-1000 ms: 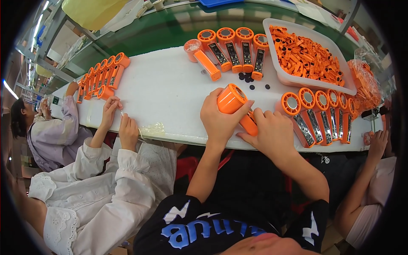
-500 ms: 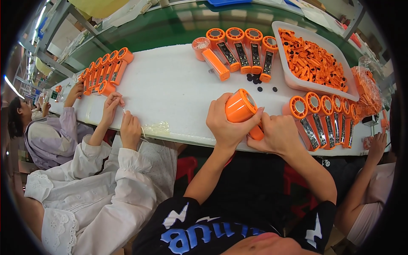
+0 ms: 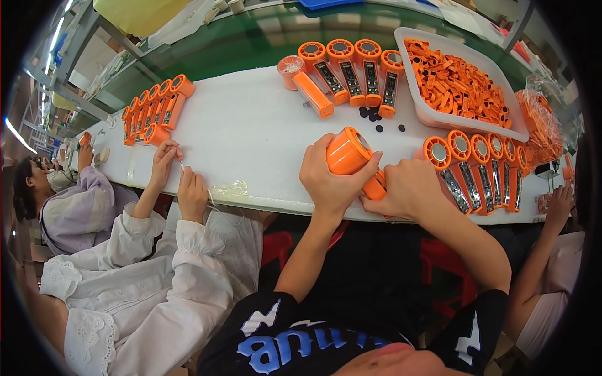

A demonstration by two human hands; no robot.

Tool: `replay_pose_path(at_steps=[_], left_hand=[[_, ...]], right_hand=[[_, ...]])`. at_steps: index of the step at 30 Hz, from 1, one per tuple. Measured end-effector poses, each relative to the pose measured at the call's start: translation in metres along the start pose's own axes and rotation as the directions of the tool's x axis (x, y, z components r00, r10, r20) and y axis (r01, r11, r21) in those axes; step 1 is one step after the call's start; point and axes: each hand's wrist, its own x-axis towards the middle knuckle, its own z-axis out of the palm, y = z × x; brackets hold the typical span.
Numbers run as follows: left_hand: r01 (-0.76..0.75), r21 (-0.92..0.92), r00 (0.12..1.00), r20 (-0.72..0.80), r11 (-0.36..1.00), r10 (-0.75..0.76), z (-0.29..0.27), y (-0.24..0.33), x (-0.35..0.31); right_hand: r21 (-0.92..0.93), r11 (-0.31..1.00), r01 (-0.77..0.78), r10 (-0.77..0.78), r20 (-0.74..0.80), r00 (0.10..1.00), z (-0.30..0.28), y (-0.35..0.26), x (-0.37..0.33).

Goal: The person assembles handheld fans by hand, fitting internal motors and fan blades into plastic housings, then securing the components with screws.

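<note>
Both my hands are closed round one orange plastic device (image 3: 347, 152), held tilted over the near edge of the table. It has a thick cylindrical head with a grey disc in its end and a narrower handle. My left hand (image 3: 329, 182) wraps the head, thumb along its right side. My right hand (image 3: 411, 188) grips the handle, its fingers hiding most of that part. Just right of this hand stands a row of similar devices (image 3: 459, 145) with circuit boards showing in their handles. Small black discs (image 3: 379, 128) lie beyond my hands.
A white tub (image 3: 409, 88) of small orange parts stands at the back right, beside a bagged orange heap (image 3: 542, 128). More devices (image 3: 340, 49) lie at the back, others (image 3: 164, 88) farther left. Co-workers sit on both sides; one's hands (image 3: 188, 182) hold a thin strand.
My right hand has turned slightly on the handle, its elbow swinging outward. The far-left co-worker's hand has left the row of devices and now holds up an orange piece. The view has shifted slightly.
</note>
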Motion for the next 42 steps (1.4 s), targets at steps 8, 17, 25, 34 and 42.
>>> replay_pose_path(at_steps=[8,17,25,34,42], left_hand=[[0.031,-0.005,0.999,-0.044,1.0,-0.031,-0.005,0.003,-0.008],[0.029,-0.112,0.999,-0.026,0.993,-0.032,-0.004,-0.01,-0.007],[0.395,-0.56,0.918,0.266,0.728,-0.293,-0.01,-0.006,0.003],[0.54,-0.604,0.833,0.482,0.586,-0.27,-0.017,-0.009,0.004],[0.547,-0.6,0.828,0.493,0.583,-0.269,-0.016,-0.009,0.002]], right_hand=[[0.224,0.951,0.215,-0.199,-0.091,0.976,0.018,0.009,0.005],[0.197,0.955,0.224,-0.2,-0.134,0.971,0.019,0.001,-0.002],[0.18,0.959,0.22,-0.126,-0.423,0.897,0.015,-0.001,-0.011],[0.259,0.946,0.196,-0.07,-0.426,0.902,0.025,-0.014,-0.025],[0.27,0.945,0.185,-0.046,-0.452,0.891,0.037,-0.013,-0.021]])
